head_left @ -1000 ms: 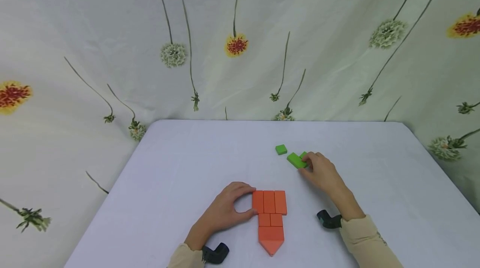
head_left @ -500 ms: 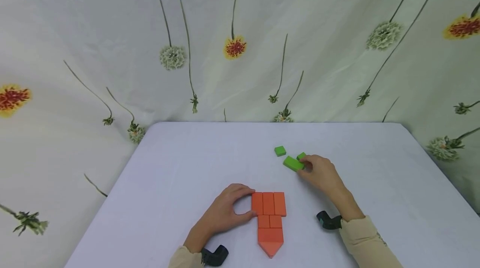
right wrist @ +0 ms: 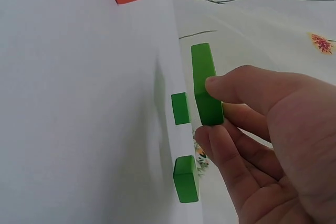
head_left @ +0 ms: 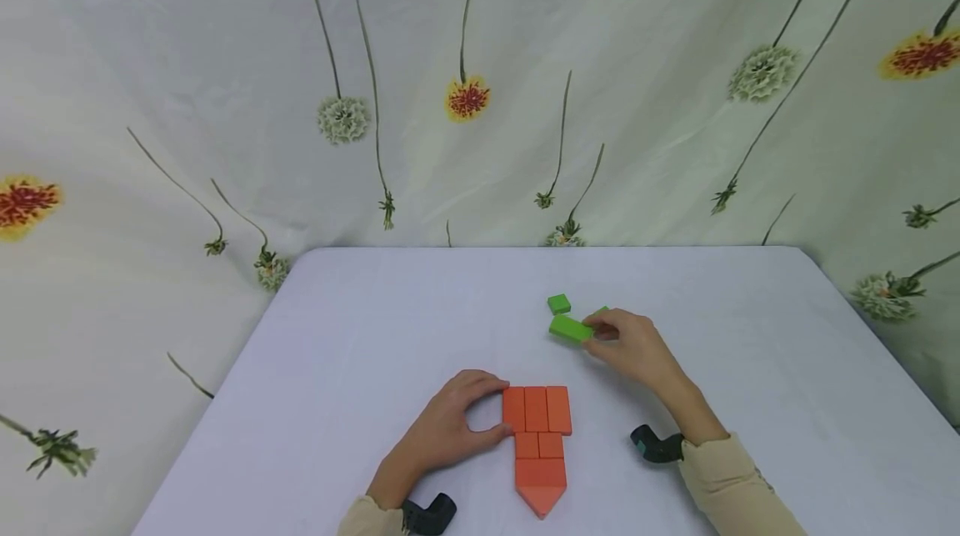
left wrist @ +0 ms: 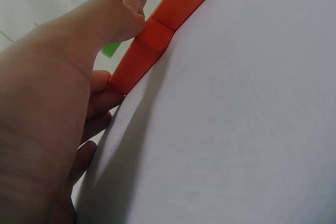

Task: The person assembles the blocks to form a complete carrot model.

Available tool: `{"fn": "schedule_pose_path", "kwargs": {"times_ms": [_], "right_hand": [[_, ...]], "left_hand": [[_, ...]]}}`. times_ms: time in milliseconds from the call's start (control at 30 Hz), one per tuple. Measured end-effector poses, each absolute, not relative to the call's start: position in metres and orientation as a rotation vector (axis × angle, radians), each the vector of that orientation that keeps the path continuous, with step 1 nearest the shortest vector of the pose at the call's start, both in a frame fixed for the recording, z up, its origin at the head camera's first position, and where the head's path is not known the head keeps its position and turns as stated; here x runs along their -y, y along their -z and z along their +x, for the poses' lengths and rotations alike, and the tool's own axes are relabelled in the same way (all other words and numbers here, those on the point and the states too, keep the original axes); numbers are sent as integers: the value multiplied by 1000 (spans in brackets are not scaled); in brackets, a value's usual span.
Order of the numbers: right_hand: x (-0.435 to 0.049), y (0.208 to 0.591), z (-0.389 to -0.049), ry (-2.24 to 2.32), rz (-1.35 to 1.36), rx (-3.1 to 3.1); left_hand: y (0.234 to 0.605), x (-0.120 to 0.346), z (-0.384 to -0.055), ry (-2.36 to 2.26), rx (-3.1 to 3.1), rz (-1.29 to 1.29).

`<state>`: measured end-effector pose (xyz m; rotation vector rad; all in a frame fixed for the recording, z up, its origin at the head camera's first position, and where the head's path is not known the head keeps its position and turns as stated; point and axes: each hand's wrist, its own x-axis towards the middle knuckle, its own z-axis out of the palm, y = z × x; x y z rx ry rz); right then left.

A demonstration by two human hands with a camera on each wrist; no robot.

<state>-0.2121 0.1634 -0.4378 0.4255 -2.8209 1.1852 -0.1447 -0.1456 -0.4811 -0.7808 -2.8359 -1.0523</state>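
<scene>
Orange blocks lie flat together as a downward-pointing shape, with three upright ones across the top and an orange triangular block (head_left: 541, 499) at the near end. My left hand (head_left: 444, 426) holds the leftmost orange block (head_left: 513, 409) of that top row, index finger at its far corner and thumb at its near corner. Beyond the shape, my right hand (head_left: 636, 353) pinches a long green block (head_left: 567, 328) between thumb and fingers. The right wrist view shows this green block raised off the table. Two small green blocks lie near it: one green cube (right wrist: 180, 108) and another (right wrist: 186, 179).
A white-covered table (head_left: 360, 328) carries everything. Behind it hangs a pale cloth (head_left: 420, 144) printed with flowers. Black wrist cameras are strapped to both wrists, the left camera (head_left: 430, 514) close to the table's near side.
My right hand has drawn the long green block away from the small one beside it, lifting it and moving left. The left hand stays at the orange block. The head view has shifted slightly.
</scene>
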Motion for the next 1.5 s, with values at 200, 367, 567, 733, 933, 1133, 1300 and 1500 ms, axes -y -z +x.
{"fn": "schedule_pose_path", "kwargs": {"times_ms": [200,367,567,733,933,1133,1300,1500], "right_hand": [[-157,440,-211,-1227,533,2815],[-152,443,-209,-1234,641,2825],[-146,445,-207,-1247,755,2853],[-142,447,-205,-1247,864,2871],[-139,450,-204,-1241,968,2873],[-139,453,-203,-1229,1020,2879],[-139,453,-202,-1203,1032,2900],[-138,452,-202,-1197,1028,2915]], "left_hand": [[480,146,-144,1056,2838,-783],[479,145,-144,1064,2829,-791],[479,145,-144,1057,2828,-793],[479,145,-144,1066,2815,-798],[478,145,-145,1072,2815,-802],[479,146,-145,1077,2806,-813],[480,146,-145,1077,2799,-818],[479,146,-145,1065,2808,-813]]}}
